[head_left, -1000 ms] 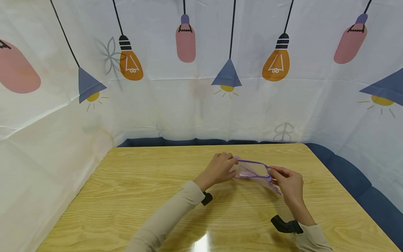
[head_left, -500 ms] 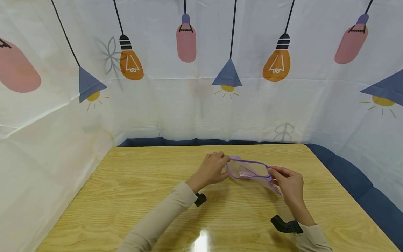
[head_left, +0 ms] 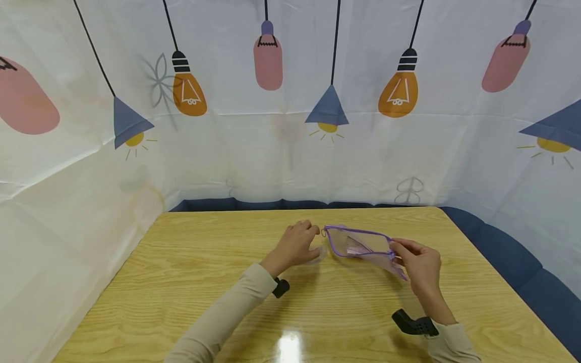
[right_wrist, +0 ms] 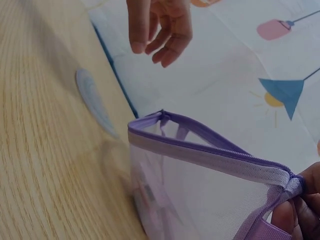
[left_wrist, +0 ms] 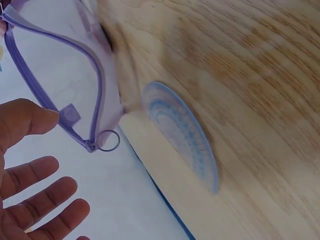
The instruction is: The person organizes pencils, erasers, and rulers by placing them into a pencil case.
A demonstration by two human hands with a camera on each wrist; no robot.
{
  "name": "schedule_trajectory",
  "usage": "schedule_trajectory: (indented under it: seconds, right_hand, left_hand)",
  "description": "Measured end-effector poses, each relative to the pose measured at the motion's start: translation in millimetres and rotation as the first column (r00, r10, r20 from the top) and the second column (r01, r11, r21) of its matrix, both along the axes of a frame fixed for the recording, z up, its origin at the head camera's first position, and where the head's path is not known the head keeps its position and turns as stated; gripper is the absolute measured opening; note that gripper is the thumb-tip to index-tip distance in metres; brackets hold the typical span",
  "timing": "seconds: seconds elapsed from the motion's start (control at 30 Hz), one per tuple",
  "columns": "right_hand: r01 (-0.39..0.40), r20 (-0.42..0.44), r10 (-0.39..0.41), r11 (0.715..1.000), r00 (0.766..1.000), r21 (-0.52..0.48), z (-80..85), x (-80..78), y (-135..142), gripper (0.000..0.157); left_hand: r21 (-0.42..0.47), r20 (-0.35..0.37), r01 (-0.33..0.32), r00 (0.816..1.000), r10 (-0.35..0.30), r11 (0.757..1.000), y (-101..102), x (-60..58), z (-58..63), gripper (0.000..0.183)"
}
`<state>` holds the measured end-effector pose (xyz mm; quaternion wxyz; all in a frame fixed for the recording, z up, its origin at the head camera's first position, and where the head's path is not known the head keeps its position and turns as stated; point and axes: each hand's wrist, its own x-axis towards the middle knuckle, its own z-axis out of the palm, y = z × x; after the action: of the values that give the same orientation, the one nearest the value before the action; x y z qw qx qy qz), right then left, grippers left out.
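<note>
A purple-trimmed mesh zip pouch (head_left: 345,255) stands open above the table. My right hand (head_left: 419,264) pinches its near right corner, and that grip shows at the edge of the right wrist view. Beside the pouch's far end is my left hand (head_left: 295,243), apart from it, fingers loosely bent and holding nothing. A ring hangs from the zip end in the left wrist view. On the table under the left hand lies a clear half-round protractor (left_wrist: 182,135). Something pointed and see-through shows inside the pouch; its kind is unclear.
The wood-grain table (head_left: 204,282) reaches back to a dark blue padded seat (head_left: 504,252). A white curtain (head_left: 227,151) printed with lamps hangs behind and along the sides. Each wrist wears a black camera mount (head_left: 414,323).
My left hand has let go of the pouch's far end and moved left, with the pouch's opening and ring now uncovered. The right hand keeps its grip almost in place.
</note>
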<state>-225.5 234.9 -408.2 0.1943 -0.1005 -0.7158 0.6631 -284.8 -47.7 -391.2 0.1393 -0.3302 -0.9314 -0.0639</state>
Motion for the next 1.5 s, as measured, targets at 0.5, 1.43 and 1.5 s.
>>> schedule_trajectory:
  seconds: [0.5, 1.43, 1.5]
  right_hand:
    - [0.019, 0.006, -0.019, 1.000, 1.000, -0.006, -0.6, 0.1, 3, 0.032]
    - [0.008, 0.027, -0.008, 1.000, 1.000, 0.011, -0.3, 0.6, 2, 0.030]
    - [0.005, 0.029, -0.006, 1.000, 1.000, 0.017, -0.5, 0.4, 2, 0.030]
  left_hand:
    - [0.000, 0.118, -0.021, 0.993, 0.021, 1.000, -7, -8.0, -22.4, 0.038]
    - [-0.083, 0.282, -0.099, 0.952, 0.119, 0.992, 1, -20.4, -37.5, 0.052]
    - [-0.089, 0.294, -0.104, 0.948, 0.126, 0.991, 1, -20.6, -38.0, 0.053]
